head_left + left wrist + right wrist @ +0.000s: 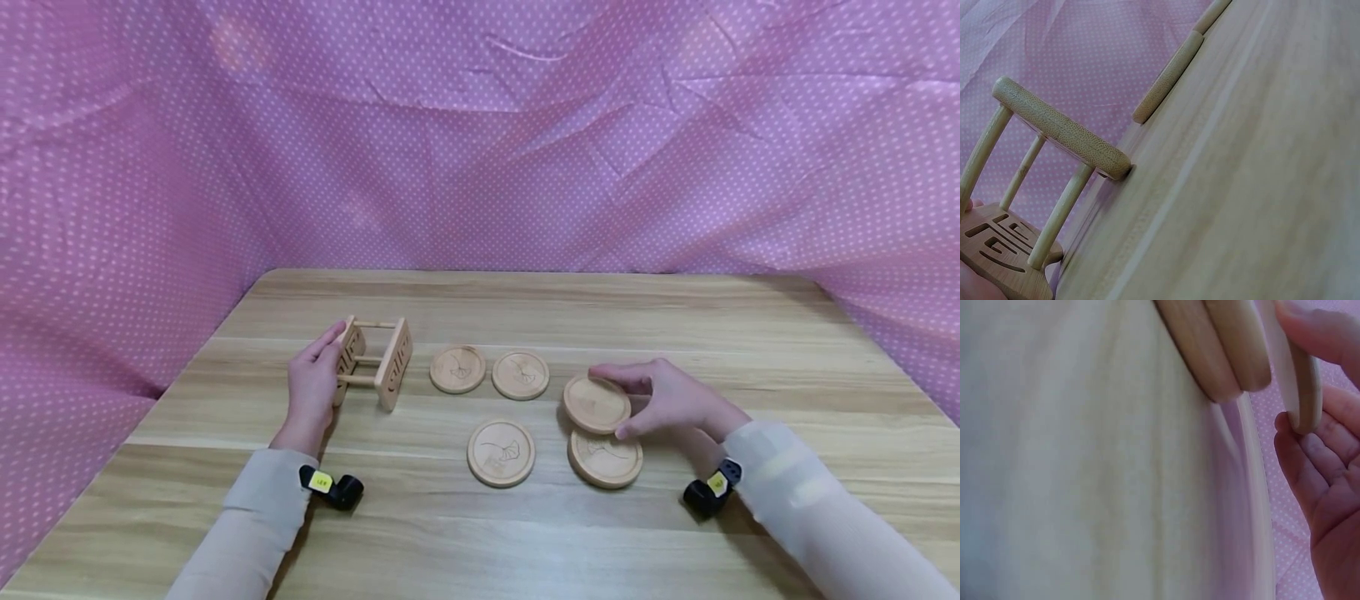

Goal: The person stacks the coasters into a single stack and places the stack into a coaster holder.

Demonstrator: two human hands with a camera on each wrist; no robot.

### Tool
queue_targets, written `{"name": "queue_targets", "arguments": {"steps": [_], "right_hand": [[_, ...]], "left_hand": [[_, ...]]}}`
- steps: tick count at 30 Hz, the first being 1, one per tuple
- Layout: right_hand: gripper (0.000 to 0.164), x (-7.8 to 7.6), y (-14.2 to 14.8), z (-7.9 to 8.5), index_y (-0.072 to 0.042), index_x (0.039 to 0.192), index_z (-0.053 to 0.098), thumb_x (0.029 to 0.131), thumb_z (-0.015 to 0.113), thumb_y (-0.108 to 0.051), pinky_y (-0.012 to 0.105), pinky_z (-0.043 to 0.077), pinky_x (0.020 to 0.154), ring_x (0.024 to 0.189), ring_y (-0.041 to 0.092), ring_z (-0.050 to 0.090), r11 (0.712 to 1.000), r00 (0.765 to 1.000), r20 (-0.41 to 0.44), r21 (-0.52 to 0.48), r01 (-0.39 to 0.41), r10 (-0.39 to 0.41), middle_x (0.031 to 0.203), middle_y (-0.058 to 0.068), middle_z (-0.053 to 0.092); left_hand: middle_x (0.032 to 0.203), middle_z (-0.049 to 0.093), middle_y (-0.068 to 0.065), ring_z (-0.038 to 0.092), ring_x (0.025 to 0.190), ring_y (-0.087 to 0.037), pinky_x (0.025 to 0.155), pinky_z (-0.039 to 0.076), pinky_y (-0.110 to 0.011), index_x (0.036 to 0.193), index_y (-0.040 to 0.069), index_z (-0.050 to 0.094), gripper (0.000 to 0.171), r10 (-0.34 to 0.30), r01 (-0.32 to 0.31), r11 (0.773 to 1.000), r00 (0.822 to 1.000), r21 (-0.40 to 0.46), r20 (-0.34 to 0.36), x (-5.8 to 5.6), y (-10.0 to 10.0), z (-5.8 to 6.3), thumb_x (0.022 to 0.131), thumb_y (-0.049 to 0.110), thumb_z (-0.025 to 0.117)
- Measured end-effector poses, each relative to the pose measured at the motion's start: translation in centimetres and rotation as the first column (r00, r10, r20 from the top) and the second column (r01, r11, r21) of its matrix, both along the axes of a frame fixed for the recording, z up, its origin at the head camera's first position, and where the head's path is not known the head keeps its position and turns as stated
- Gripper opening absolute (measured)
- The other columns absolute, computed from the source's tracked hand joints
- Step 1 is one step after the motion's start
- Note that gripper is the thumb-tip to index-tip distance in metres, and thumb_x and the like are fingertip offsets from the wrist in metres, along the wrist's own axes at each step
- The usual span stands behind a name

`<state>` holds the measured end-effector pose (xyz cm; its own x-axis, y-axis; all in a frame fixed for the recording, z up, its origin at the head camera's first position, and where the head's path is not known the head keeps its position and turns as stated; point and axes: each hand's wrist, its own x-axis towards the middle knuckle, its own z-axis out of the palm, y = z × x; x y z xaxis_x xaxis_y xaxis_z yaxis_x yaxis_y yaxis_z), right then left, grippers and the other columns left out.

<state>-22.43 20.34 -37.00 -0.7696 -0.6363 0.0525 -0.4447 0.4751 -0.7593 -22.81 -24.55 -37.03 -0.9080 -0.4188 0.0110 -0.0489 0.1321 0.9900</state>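
At the left, a wooden coaster holder [393, 364] stands on the table, two fretwork end panels joined by thin rods. My left hand [313, 379] grips its left panel, as the panel [1007, 240] in the left wrist view also shows. On the right, my right hand [667, 400] pinches a round wooden coaster [596, 405] by its edge between thumb and fingers. That coaster [1307, 387] hangs apart from two stacked coasters [1225, 350] in the right wrist view. From the head, the stack [604, 460] lies just below it, partly covered.
Three more coasters lie flat between the hands: one back left [457, 369], one beside it [521, 375], and one nearer the front [501, 452], with line drawings on top. The wooden table [480, 542] ends at a pink dotted cloth [480, 167] behind and at the sides.
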Motion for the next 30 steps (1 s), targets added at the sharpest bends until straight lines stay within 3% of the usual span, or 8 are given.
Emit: {"name": "queue_targets", "arguments": {"steps": [5,18,24,30], "right_hand": [[0.083,0.4,0.0,0.1,-0.003,0.132,0.049,0.062,0.085,-0.028,0.013,0.038,0.097,0.116,0.001,0.048,1.000,1.000,-0.016,0.019,-0.022,0.023,0.135,0.011,0.051],[0.084,2.0,-0.1,1.2,-0.005,0.132,0.051,0.061,0.084,-0.036,0.023,0.043,0.098,0.118,0.012,0.051,0.993,0.991,-0.100,0.090,-0.077,0.086,0.133,0.008,0.053],[0.085,2.7,0.1,1.4,-0.006,0.132,0.051,0.060,0.084,-0.036,0.018,0.039,0.099,0.119,0.007,0.048,0.989,0.991,-0.070,0.101,-0.106,0.114,0.134,0.010,0.052],[0.082,3.1,0.6,1.2,-0.012,0.132,0.052,0.060,0.084,-0.036,0.015,0.033,0.102,0.121,0.012,0.048,0.984,0.984,-0.111,0.127,-0.123,0.137,0.133,0.011,0.052]], "left_hand": [[0.143,0.042,0.004,0.035,0.133,-0.014,0.110,0.032,-0.031,0.131,0.018,0.053,0.036,-0.005,0.005,1.000,1.000,-0.008,0.003,0.0,0.0,0.0,0.096,0.019,0.043],[0.143,0.042,0.006,0.034,0.133,-0.014,0.110,0.032,-0.031,0.132,0.019,0.052,0.036,-0.003,0.003,1.000,1.000,-0.005,0.014,0.0,-0.1,0.1,0.097,0.020,0.043],[0.143,0.042,0.004,0.036,0.133,-0.014,0.109,0.033,-0.031,0.132,0.019,0.052,0.036,-0.001,0.002,1.000,1.000,-0.005,0.014,0.1,0.0,0.1,0.097,0.020,0.043],[0.143,0.042,0.004,0.036,0.133,-0.014,0.110,0.033,-0.031,0.132,0.018,0.052,0.037,-0.003,0.003,1.000,1.000,-0.008,0.015,0.0,0.0,0.1,0.097,0.021,0.043]]}}
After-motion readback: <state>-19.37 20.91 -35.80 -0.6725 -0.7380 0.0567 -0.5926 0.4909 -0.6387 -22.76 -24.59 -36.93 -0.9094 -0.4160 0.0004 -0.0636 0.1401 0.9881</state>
